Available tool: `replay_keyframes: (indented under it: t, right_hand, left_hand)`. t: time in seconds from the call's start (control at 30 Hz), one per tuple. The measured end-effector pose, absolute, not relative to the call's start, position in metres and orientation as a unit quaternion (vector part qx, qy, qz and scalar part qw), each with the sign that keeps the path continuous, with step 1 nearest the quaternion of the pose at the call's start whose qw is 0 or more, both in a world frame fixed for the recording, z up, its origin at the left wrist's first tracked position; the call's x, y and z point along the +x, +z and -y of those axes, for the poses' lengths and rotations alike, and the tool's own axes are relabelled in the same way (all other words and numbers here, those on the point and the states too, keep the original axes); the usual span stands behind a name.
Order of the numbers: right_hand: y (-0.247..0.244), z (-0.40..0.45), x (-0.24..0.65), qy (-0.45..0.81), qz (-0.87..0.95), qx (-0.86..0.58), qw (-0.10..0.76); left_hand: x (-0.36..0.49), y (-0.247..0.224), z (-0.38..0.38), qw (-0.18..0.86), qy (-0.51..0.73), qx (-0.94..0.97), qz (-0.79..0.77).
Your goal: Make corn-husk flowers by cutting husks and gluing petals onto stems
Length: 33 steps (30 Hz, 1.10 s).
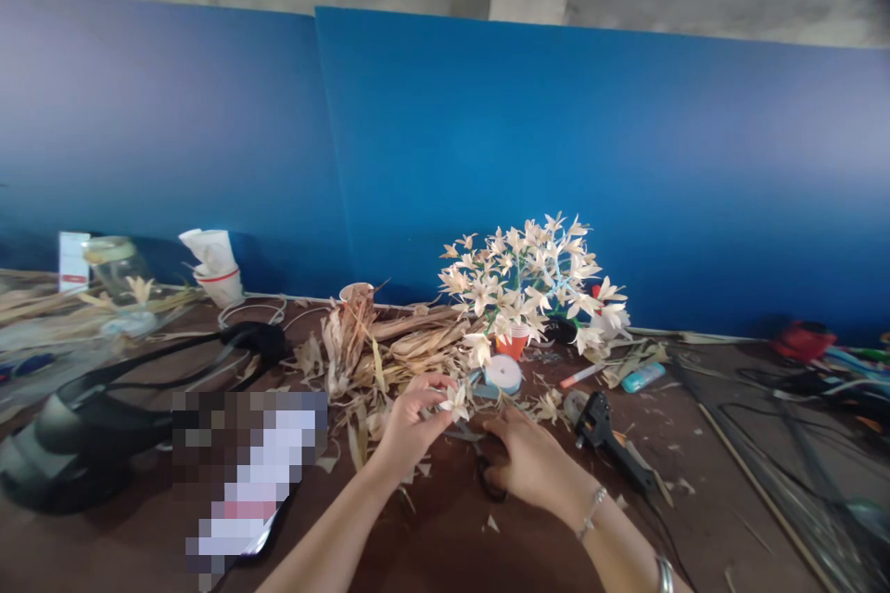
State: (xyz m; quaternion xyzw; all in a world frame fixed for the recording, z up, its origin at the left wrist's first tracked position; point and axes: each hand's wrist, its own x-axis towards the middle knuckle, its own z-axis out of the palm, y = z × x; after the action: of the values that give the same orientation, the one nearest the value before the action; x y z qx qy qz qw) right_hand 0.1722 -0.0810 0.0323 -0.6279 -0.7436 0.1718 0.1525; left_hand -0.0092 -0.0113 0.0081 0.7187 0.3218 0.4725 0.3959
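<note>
Between the thumb and fingers of my left hand (410, 422) is a small cream flower (455, 402) with pointed petals, apparently made of dried husk. My right hand (532, 459) is just to its right, palm down near the table, its fingers curled at the dark handles of a pair of scissors (490, 480). The scissor blades point left, below the flower, and are partly hidden. Behind both hands, a large bunch of similar flowers (528, 283) on green and blue stems stands in a red paper cup (511, 345). A roll of pale tape (502, 374) lies before the cup.
Dried husks (410, 343) are heaped behind my left hand. A black glue gun (612, 445) with a cord lies right of my right hand, near a turquoise tube (643, 377). At left are a phone (260, 482), a black strapped device (76, 445) and white cups (219, 283).
</note>
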Motion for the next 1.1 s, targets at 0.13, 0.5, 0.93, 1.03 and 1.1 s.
replay_keyframes:
  t: [0.13, 0.5, 0.93, 1.03, 1.1]
  right_hand:
    - [0.039, 0.078, 0.165, 0.211, 0.696, -0.63, 0.273]
    - [0.04, 0.072, 0.141, 0.575, 0.386, -0.543, 0.475]
    - [0.034, 0.071, 0.139, 0.736, 0.182, -0.428, 0.492]
    - [0.034, 0.071, 0.138, 0.756, 0.181, -0.413, 0.474]
    - [0.033, 0.072, 0.137, 0.747, 0.192, -0.424, 0.476]
  left_hand:
    - [-0.008, 0.009, 0.012, 0.363, 0.481, 0.735, -0.312]
    - [-0.004, 0.008, 0.014, 0.325, 0.481, 0.767, -0.275]
    - [-0.002, 0.012, 0.026, 0.116, 0.471, 0.798, -0.357]
    - [-0.002, 0.014, 0.029, 0.071, 0.46, 0.808, -0.361]
    - [-0.002, 0.015, 0.03, 0.05, 0.46, 0.81, -0.359]
